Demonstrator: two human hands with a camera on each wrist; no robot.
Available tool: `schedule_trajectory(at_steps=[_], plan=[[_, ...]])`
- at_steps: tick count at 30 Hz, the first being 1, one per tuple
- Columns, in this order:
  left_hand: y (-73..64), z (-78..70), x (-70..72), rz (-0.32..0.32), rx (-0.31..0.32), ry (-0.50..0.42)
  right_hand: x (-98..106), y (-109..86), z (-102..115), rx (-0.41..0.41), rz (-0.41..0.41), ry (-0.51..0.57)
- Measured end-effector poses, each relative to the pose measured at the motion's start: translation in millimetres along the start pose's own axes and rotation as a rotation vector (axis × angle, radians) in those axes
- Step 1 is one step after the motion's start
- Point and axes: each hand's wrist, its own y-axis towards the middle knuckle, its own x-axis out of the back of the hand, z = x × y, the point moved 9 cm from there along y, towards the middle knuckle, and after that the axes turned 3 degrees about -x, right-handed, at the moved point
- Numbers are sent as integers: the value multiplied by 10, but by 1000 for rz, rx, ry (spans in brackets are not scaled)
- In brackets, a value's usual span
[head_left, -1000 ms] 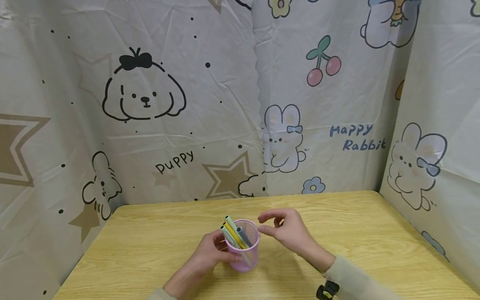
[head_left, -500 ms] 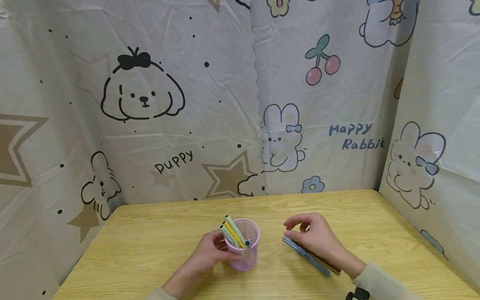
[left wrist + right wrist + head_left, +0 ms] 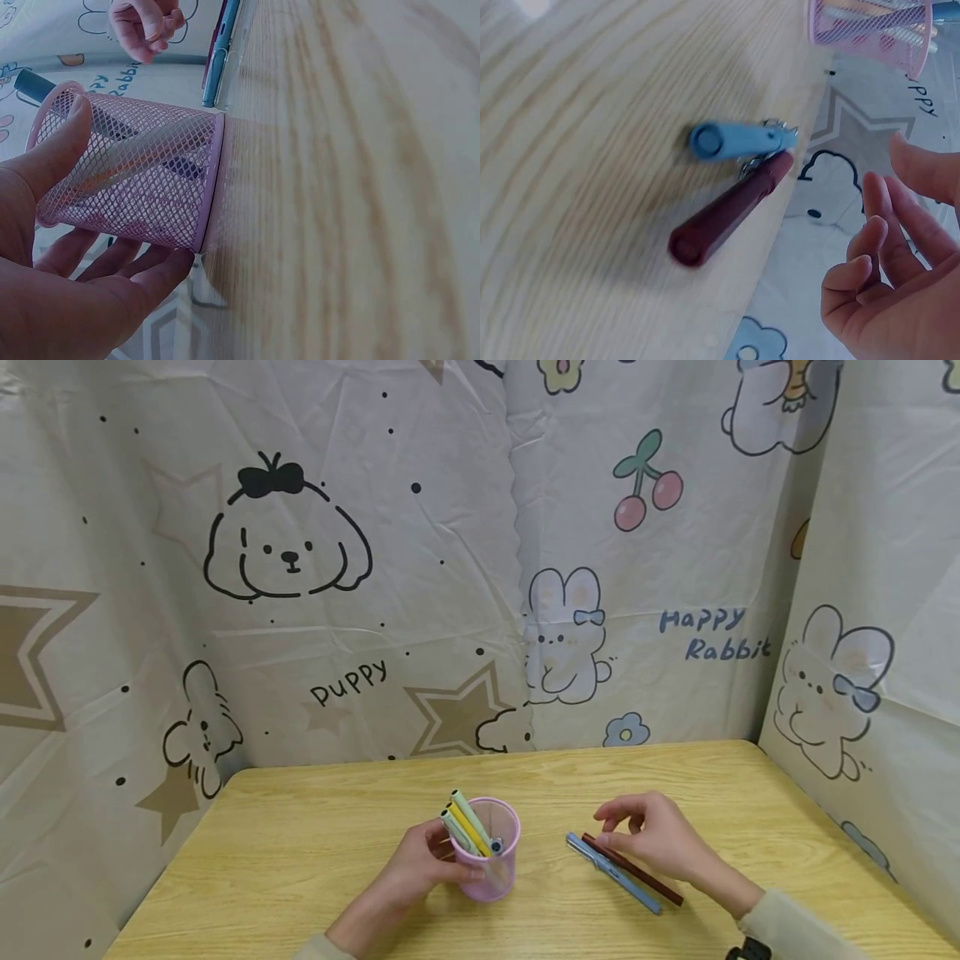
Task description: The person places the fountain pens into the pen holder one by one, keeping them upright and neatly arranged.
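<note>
One left hand (image 3: 412,864) curls thumb and fingers round pink mesh cup (image 3: 498,882), several pens (image 3: 468,832) leaning inside; light, steady hold suits mesh. Blue pen (image 3: 615,874), then dark red pen (image 3: 637,873), on tabletop (image 3: 322,827) below right hand (image 3: 663,843), fingers loosely bent, holding nothing, seemingly clear of both. Best lift: pinch dark red pen mid-barrel, without nudging blue pen.

Upright pink cup (image 3: 504,872), blue pen (image 3: 615,873), maroon pen (image 3: 637,872) nearby
</note>
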Motion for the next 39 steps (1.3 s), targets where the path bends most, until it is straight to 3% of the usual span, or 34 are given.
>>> schedule_trajectory(at_steps=[18, 39], plan=[[12, 20, 15, -2, 30, 9, 1, -77, -360, 26, 213, -64], [0, 9, 9, -5, 26, -3, 8, -160, -532, 19, 268, -39]])
